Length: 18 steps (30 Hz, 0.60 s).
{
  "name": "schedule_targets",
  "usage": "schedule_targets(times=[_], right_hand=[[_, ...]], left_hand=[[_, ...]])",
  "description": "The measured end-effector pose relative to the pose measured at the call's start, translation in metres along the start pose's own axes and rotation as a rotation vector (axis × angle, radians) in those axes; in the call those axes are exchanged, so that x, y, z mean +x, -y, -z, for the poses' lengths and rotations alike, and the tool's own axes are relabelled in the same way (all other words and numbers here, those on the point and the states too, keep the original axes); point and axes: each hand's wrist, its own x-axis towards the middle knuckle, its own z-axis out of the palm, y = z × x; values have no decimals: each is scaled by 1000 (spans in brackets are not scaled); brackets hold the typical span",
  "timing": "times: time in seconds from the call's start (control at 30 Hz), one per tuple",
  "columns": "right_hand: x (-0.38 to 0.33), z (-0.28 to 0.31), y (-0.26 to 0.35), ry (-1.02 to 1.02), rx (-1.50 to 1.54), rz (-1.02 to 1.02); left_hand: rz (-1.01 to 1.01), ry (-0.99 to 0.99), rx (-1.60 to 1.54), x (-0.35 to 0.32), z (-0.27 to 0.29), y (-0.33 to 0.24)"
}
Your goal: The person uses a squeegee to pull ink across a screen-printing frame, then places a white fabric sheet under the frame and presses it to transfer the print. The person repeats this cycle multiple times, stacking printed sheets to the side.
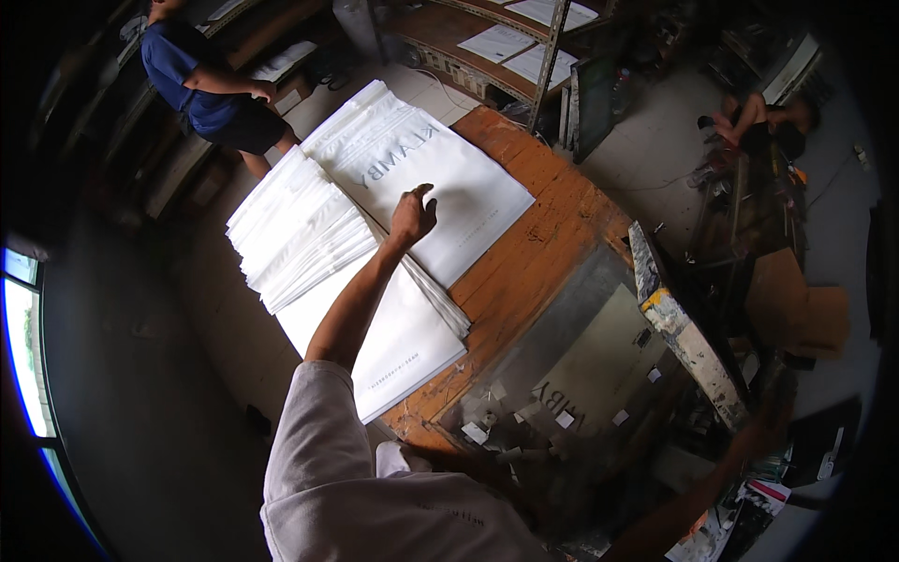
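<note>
My left hand [412, 217] is held over a stack of white printed bags [468, 178] at the far side of the wooden table. Its fingers are slightly bent and apart, with nothing visible in them, and a shadow falls on the top bag beside it. Left of that stack, under my forearm, lies a second, fanned-out pile of white bags [309, 225]. My right arm reaches to the right, and my right hand [773, 407] is in deep shade near the end of a tilted, paint-stained screen-printing frame [688, 342]. Its fingers cannot be made out.
The worn orange-brown table [548, 220] carries a see-through printing screen area [581, 347] with small white tape pieces. A person in blue [192, 80] stands beyond the table's left side. Shelves with sheets [496, 42] stand behind. A cardboard box [796, 304] is at right.
</note>
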Motion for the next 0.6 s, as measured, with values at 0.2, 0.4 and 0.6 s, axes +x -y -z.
schedule_targets(times=[0.2,0.4,0.6], right_hand=[[-33,0,-18,-74,325,-150],[-48,13,0,-174,275,-249],[-42,18,29,-241,190,-189]], left_hand=[[222,-139,621,121,21,86],[494,104,623,182,58,126],[325,262,516,205,72,170]])
